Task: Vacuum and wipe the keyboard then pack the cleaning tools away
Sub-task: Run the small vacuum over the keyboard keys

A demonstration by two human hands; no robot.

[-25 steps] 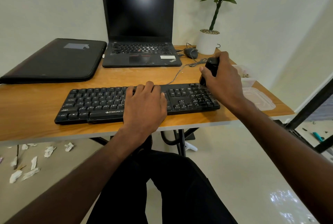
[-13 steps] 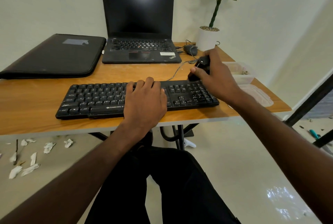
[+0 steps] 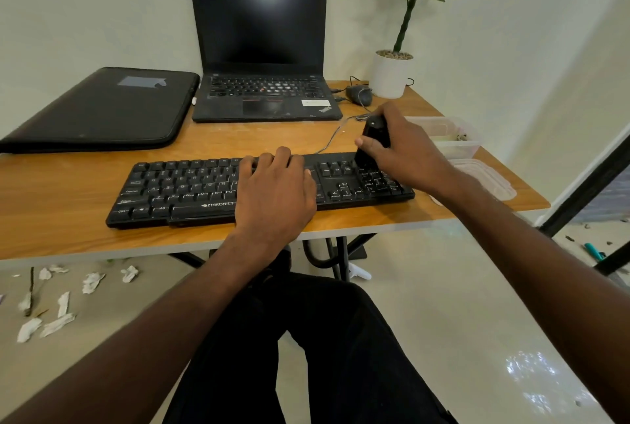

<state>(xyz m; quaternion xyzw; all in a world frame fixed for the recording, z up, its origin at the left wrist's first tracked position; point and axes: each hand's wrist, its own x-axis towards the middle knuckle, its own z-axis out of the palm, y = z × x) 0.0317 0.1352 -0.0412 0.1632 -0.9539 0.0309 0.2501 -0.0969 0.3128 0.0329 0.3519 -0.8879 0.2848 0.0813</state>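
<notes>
A black keyboard (image 3: 184, 188) lies along the front of the wooden table (image 3: 68, 236). My left hand (image 3: 276, 191) rests flat on its middle keys, fingers straight. My right hand (image 3: 405, 154) grips a small black handheld vacuum (image 3: 373, 135), its lower end touching the keyboard's top edge above the number pad. Part of the vacuum is hidden by my fingers.
Behind the keyboard stand an open laptop (image 3: 262, 48), a black sleeve (image 3: 102, 110), a mouse (image 3: 359, 94) and a white potted plant (image 3: 390, 74). A clear plastic box (image 3: 450, 137) and its lid (image 3: 487, 178) sit at the table's right end. Crumpled tissue bits (image 3: 51, 318) litter the floor.
My right hand has slid the vacuum leftward along the keyboard's top edge, from the far right corner toward the keys above the number pad. My left hand has stayed on the keys.
</notes>
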